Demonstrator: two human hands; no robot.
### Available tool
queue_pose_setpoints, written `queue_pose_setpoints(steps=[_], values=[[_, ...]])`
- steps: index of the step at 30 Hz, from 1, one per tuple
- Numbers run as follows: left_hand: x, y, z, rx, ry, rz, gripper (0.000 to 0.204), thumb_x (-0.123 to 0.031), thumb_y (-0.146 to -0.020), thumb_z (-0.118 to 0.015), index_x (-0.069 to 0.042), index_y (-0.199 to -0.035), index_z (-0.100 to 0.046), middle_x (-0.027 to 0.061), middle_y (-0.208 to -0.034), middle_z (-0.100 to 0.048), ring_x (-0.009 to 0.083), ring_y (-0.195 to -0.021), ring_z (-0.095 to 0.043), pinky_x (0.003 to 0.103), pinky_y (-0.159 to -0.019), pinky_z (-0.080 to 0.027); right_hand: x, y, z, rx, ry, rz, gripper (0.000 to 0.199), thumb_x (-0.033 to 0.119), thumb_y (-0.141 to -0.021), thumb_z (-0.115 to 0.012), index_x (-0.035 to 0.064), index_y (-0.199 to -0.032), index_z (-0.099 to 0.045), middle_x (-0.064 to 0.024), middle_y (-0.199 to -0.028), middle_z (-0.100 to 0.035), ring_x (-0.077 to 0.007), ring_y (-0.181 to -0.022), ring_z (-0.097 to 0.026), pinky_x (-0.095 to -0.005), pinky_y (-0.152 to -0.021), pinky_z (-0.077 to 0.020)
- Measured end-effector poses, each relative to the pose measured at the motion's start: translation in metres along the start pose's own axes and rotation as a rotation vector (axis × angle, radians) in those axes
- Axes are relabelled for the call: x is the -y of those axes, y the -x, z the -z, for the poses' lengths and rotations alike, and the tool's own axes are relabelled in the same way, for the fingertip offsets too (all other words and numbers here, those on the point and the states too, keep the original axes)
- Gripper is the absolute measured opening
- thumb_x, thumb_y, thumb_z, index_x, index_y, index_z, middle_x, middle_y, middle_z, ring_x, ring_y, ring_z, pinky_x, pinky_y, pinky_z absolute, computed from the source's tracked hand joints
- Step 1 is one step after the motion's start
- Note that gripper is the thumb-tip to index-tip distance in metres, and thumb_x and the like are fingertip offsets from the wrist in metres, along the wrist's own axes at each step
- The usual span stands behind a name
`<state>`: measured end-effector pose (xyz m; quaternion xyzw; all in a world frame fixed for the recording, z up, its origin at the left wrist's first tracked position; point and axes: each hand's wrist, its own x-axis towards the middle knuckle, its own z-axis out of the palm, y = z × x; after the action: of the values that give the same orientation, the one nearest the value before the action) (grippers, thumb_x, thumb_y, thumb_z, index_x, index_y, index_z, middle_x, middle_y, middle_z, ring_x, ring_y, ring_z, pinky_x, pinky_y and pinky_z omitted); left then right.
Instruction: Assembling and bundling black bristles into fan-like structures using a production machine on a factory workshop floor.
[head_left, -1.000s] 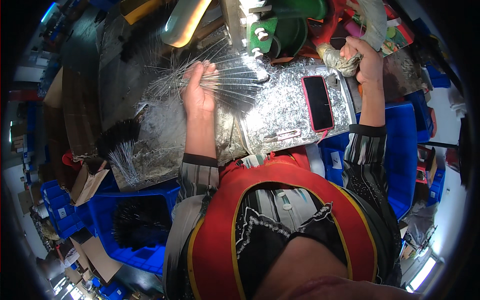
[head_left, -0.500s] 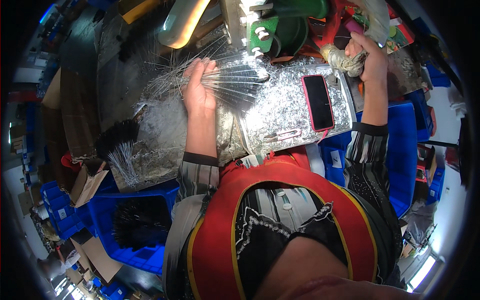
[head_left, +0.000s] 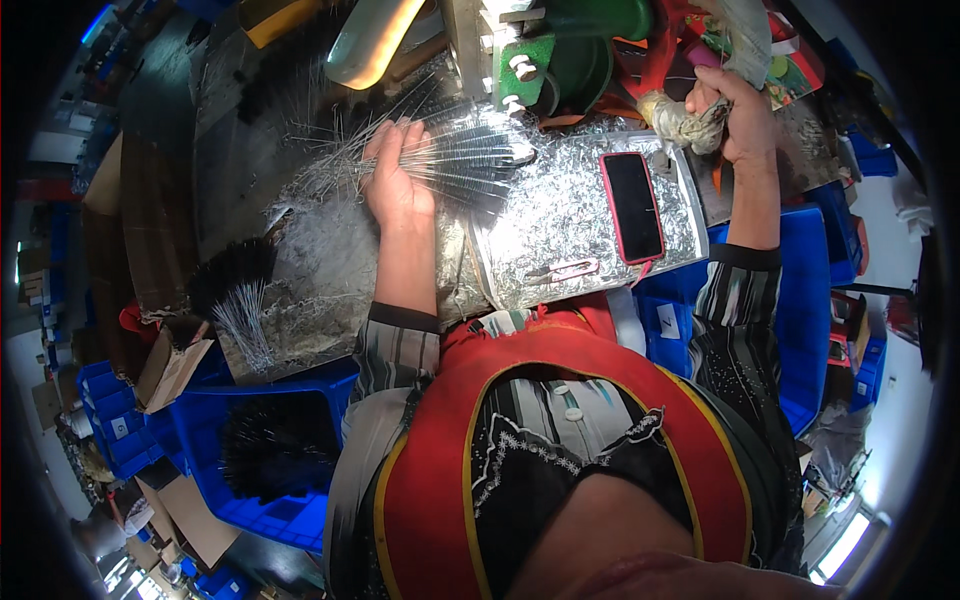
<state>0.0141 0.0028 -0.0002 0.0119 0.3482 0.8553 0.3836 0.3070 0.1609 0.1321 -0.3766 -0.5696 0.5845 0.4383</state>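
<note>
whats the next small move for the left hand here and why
Probably, the left hand should draw its wires into a tighter bundle, since they splay out on both sides of it; the right hand is on the cloth-wrapped part.

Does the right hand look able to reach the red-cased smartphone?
Probably, yes: the red-cased smartphone lies uncovered and close by, but the right hand would likely have to release the cloth-wrapped handle first.

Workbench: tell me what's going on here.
The left hand holds a fanned bundle of thin wires at the workbench. The right hand grips what looks like a wrapped handle, right of the green machine part. A phone lies on the silvery surface; dark bristles sit in the blue bin at lower left.
</note>
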Motion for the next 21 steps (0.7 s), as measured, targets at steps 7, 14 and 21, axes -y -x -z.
queue_pose_setpoints(steps=[7,14,21], values=[[0.001,-0.004,-0.001,-0.016,0.020,-0.018,0.021,-0.002,-0.080,-0.055,0.002,-0.099,-0.047,0.0177,-0.095,-0.055,0.0307,-0.088,-0.058,0.041,-0.075,-0.051,0.001,0.008,-0.010,-0.008,0.001,0.068,0.028,0.010,-0.075,-0.054,0.0054,-0.050,-0.042,-0.0068,-0.050,-0.044,-0.0180,-0.049,-0.045,-0.0299,-0.054,-0.0395],[-0.007,0.001,-0.004,-0.014,-0.027,0.075,0.023,-0.004,-0.077,-0.061,0.003,-0.095,-0.048,0.0176,-0.093,-0.056,0.0289,-0.085,-0.059,0.039,-0.072,-0.053,-0.085,0.000,-0.012,-0.017,-0.099,0.570,0.011,0.000,-0.074,-0.051,-0.0030,-0.063,-0.051,-0.0081,-0.053,-0.050,-0.0151,-0.048,-0.048,-0.0293,-0.057,-0.0434],[-0.020,0.017,0.003,0.176,-0.280,0.253,0.022,0.004,-0.073,-0.059,0.005,-0.094,-0.052,0.0182,-0.085,-0.060,0.0240,-0.079,-0.060,0.032,-0.071,-0.053,-0.076,0.003,-0.014,0.051,-0.111,0.540,0.014,0.001,-0.075,-0.050,-0.0010,-0.061,-0.051,-0.0072,-0.052,-0.049,-0.0153,-0.051,-0.048,-0.0301,-0.061,-0.0432]])
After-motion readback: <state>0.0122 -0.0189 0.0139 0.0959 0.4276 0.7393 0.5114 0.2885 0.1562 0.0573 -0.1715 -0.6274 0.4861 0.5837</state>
